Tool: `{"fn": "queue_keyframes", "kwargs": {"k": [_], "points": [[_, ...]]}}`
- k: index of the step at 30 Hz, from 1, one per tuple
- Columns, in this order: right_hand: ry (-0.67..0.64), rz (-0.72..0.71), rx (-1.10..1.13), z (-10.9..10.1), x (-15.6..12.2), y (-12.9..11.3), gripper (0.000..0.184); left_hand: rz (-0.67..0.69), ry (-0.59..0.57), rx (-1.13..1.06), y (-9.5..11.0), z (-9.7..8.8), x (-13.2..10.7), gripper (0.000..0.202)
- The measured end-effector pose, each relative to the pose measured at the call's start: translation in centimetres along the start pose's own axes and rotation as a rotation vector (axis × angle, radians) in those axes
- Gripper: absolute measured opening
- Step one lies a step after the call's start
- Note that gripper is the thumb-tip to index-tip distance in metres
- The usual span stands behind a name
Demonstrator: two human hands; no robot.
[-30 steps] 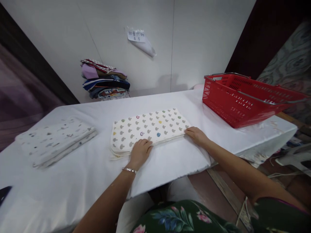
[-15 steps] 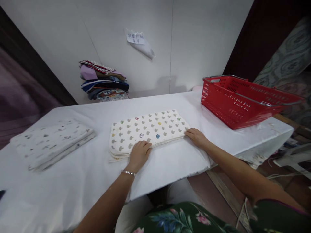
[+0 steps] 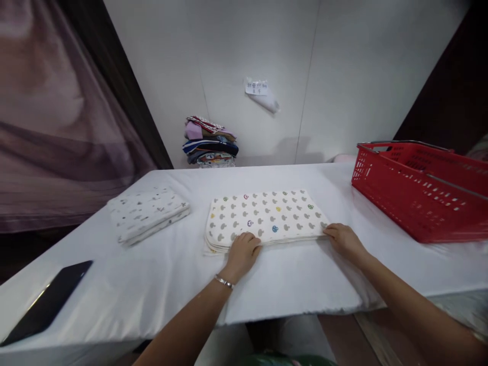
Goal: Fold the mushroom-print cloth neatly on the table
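A folded white cloth [image 3: 265,216] printed with grey and coloured mushrooms lies in the middle of the white-covered table [image 3: 290,274]. My left hand [image 3: 243,251], with a bracelet at the wrist, grips the cloth's near edge left of centre, fingers curled over the layers. My right hand [image 3: 343,239] holds the cloth's near right corner with the fingers closed on it.
A second folded white cloth [image 3: 147,213] lies to the left. A dark phone [image 3: 48,302] rests near the table's left front edge. A red plastic basket [image 3: 423,188] stands at the right. A stack of coloured fabrics [image 3: 209,142] sits by the back wall.
The camera has swung left, so everything shifted right in view and the phone came into sight. Both hands keep the same hold on the cloth.
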State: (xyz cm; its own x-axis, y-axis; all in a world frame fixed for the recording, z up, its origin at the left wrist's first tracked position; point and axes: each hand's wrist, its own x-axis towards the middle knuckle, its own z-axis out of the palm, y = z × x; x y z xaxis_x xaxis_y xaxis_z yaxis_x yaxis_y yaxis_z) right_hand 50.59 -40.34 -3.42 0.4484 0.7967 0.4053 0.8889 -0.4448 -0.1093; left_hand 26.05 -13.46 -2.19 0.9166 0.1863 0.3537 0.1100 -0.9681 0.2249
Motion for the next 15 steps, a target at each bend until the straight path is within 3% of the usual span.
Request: {"fn": "queue_keyframes", "kwargs": {"k": [4,7,10,15], "points": [[0.047,0.106,0.144,0.1,4.4,-2.9,0.036,-0.019,-0.005,-0.028,0.0,-0.1,0.1,0.016],[-0.079,0.112,0.169,1.2,6.5,-4.8,0.041,-0.014,-0.004,-0.026,0.0,0.0,-0.1,0.021],[-0.264,0.205,-0.002,2.8,6.2,-5.3,0.052,-0.032,-0.010,-0.050,-0.3,-0.3,-0.6,0.028],[-0.342,0.285,-0.161,4.2,4.4,-5.1,0.055,-0.279,-0.070,-0.062,-1.5,-1.8,-0.4,0.030]]}}
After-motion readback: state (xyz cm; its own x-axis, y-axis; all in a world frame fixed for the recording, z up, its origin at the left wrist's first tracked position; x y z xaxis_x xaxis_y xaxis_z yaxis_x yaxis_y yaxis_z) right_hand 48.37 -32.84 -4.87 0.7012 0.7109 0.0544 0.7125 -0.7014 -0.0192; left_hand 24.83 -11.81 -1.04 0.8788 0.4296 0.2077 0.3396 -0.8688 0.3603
